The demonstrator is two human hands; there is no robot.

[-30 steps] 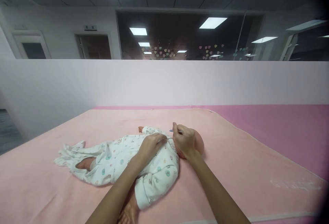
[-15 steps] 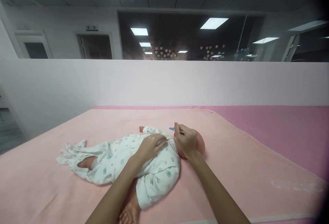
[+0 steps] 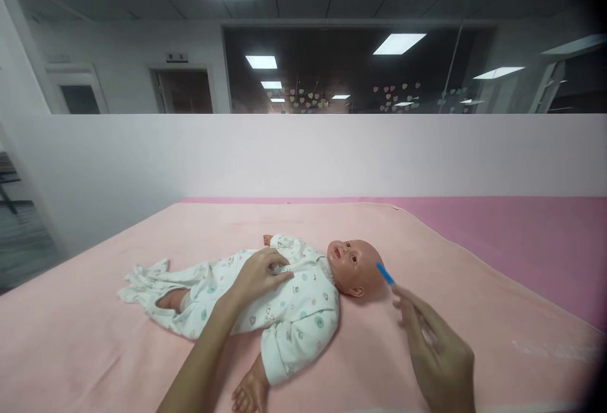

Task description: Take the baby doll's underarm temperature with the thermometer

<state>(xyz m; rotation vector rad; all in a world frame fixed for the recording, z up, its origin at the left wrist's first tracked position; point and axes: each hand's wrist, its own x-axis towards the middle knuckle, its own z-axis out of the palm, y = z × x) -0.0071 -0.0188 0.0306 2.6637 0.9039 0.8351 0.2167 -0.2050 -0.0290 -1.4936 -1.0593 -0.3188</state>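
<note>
A baby doll (image 3: 355,264) in a white patterned romper (image 3: 303,302) lies on its back, head toward the right and legs toward the left. My left hand (image 3: 260,272) rests on the doll's chest, fingers loosely bent and thumb apart, with nothing visible in it. To the right of the doll's head, my right hand (image 3: 431,343) pinches a slim blue stick-like item (image 3: 386,273). Its free end points up and left, in line with the doll's head. Motion blur and the fingers hide the rest of the item, so I cannot tell its exact kind.
A pale peach blanket (image 3: 474,312) covers the surface under the doll, over a pink mat (image 3: 521,236). A low white partition (image 3: 332,154) stands behind it. Beyond are a dark window, a doorway and ceiling lights.
My right hand has moved from over the doll's face to the right and nearer me, carrying the blue item and uncovering the face. My left hand has shifted slightly left on the chest.
</note>
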